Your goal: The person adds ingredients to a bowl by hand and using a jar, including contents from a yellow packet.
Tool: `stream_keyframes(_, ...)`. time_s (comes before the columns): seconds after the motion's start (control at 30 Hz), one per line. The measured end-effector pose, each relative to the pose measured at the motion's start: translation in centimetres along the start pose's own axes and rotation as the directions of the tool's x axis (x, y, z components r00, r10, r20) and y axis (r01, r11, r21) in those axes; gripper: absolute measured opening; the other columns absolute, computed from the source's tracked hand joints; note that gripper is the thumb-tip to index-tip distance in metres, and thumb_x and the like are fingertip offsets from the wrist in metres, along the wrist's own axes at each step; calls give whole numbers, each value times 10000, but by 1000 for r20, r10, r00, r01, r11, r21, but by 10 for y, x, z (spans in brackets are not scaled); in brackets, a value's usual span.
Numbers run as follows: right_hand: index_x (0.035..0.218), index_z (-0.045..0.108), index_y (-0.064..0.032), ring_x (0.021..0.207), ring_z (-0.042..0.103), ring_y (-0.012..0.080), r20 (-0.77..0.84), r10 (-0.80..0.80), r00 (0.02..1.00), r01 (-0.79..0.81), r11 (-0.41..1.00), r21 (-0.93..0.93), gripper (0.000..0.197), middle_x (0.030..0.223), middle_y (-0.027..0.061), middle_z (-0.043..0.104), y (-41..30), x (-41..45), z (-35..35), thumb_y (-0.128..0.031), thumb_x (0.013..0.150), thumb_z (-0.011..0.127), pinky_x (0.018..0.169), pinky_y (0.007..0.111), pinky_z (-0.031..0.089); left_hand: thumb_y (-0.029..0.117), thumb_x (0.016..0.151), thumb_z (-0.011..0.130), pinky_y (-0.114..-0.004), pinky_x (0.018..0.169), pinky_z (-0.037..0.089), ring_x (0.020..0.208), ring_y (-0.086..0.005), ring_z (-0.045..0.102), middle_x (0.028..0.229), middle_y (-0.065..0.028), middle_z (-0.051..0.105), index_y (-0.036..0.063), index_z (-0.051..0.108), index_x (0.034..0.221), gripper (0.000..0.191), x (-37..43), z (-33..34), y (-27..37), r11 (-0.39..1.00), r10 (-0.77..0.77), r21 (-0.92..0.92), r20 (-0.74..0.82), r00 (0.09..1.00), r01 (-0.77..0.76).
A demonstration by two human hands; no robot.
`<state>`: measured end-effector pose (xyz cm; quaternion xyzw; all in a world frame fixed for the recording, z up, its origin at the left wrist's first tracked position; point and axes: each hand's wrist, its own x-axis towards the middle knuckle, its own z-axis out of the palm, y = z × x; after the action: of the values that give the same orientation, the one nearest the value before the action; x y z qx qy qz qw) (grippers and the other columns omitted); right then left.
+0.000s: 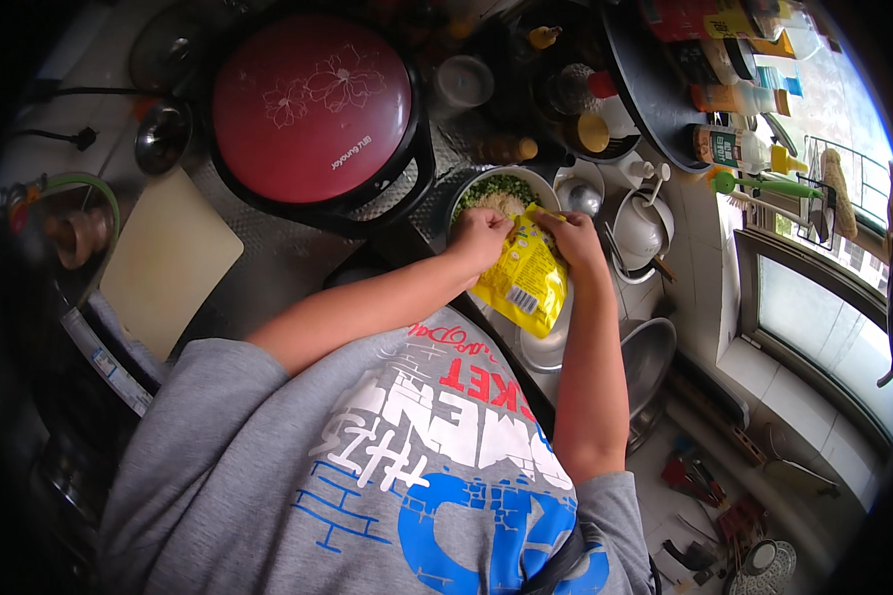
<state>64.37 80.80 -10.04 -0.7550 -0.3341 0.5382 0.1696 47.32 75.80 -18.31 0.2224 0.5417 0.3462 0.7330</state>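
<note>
Both my hands hold a yellow plastic packet [527, 286] by its top edge, one at each side. My left hand [481, 236] pinches the left part of that edge, while my right hand [574, 236] grips the right corner. The packet bears print and a barcode and hangs tilted. Whether its top is torn cannot be told. Just beyond my hands stands a large bowl [554, 195] holding chopped green vegetables [502, 184] and a pale crumbly food [500, 201]. Part of the bowl is hidden behind my hands and the packet.
A red-lidded Joyoung electric griddle [312, 111] stands left of the bowl. Farther left lies a pale cutting board [175, 256]. Stacked white bowls [638, 227] and a metal basin [647, 357] are on the right. Seasoning bottles [729, 149] crowd a dark round shelf [640, 97] at upper right.
</note>
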Motion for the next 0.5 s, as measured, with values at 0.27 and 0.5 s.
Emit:
stream_keyframes(0.27,1065,799,99,656,721,175,-31,-42,999,39,993,-112,380,865,124,791,4,-1,4,-258,954,868,612,343,566,148,1089,709,-302,710,525,769,-99,628,881,-33,739,-2,746,984,187,0,-1,-4,1000,3,29,-6,1000,-2)
stream_keyframes(0.5,1043,807,89,654,722,173,-34,-59,998,54,989,-140,342,853,117,794,-8,-12,16,-240,962,853,614,348,568,142,1087,719,-306,705,523,773,-94,616,873,-27,726,-6,747,993,178,-9,-9,-2,1000,12,4,-27,1000,-12)
